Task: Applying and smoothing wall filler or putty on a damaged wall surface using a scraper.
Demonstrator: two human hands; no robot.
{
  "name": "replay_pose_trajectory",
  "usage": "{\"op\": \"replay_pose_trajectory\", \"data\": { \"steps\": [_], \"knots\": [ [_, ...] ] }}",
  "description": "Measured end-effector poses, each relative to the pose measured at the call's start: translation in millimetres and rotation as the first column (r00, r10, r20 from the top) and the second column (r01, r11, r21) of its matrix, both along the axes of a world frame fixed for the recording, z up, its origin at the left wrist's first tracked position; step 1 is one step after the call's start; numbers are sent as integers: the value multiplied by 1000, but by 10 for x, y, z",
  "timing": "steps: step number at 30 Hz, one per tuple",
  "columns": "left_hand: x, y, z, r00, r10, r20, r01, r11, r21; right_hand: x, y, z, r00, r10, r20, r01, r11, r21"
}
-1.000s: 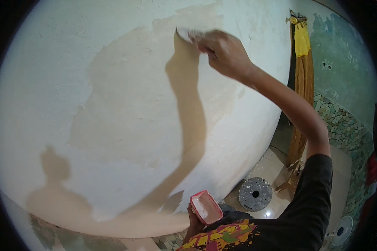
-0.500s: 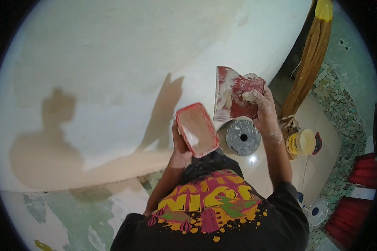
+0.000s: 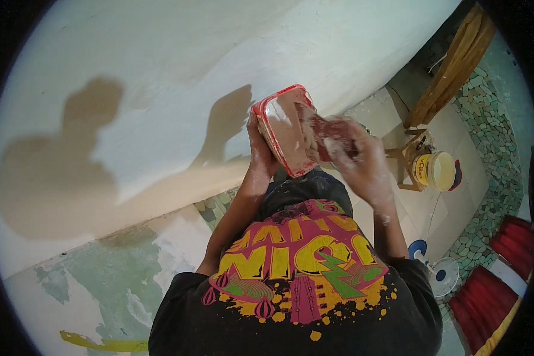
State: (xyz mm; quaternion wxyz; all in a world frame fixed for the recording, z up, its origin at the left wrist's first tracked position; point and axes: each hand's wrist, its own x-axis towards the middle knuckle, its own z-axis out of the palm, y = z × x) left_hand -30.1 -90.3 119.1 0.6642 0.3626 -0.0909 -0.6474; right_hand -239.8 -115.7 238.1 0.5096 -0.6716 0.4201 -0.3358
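My left hand point(image 3: 262, 153) grips a rectangular tub with a red rim point(image 3: 272, 140) from its left side, tilted toward me. Smooth beige putty point(image 3: 288, 133) lies inside it, with a paler patch near the far left. In my right hand point(image 3: 366, 166) is a dark red putty spreader point(image 3: 333, 132), coated with pale putty. The spreader's blade meets the putty at the tub's right side. Motion blurs that hand and the tool, and the blade's edge is partly hidden. Whitish smears cover my right fingers and wrist.
A pale, patchily coated wall point(image 3: 160, 53) rises ahead and left. To the right are a wooden post point(image 3: 454, 65), a small wooden stool point(image 3: 404, 157), a yellow-labelled bucket point(image 3: 422, 170), a fan point(image 3: 445, 276) and red cloth point(image 3: 486, 302). Greenish stones point(image 3: 486, 118) run behind them.
My right hand has brought the spreader down and left from beside the tub into its putty. The tub has risen and tilted. The view has shifted, and the round grey block is no longer visible.
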Motion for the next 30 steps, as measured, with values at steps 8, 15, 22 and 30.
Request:
{"op": "replay_pose_trajectory", "data": {
  "steps": [8, 15, 22, 30],
  "knots": [
    [-170, -9, -31, 1000, -12, 13, 14, 992, -124, 499, -27, -457, 949, -66, -310, -25, 960, -280],
    [-96, -74, -128, 998, 63, -20, -63, 998, -2, 386, -186, -480, 999, 17, -43, -21, 996, -89],
    [-98, -279, -153, 936, -29, -350, -8, 995, -103, 60, -476, -432, 764, -190, 616, -95, 912, 399],
    [-421, -464, 132, 970, -191, 148, 235, 884, -404, 30, -260, -627, 832, -254, 494, 183, 965, 188]
  ]
}}
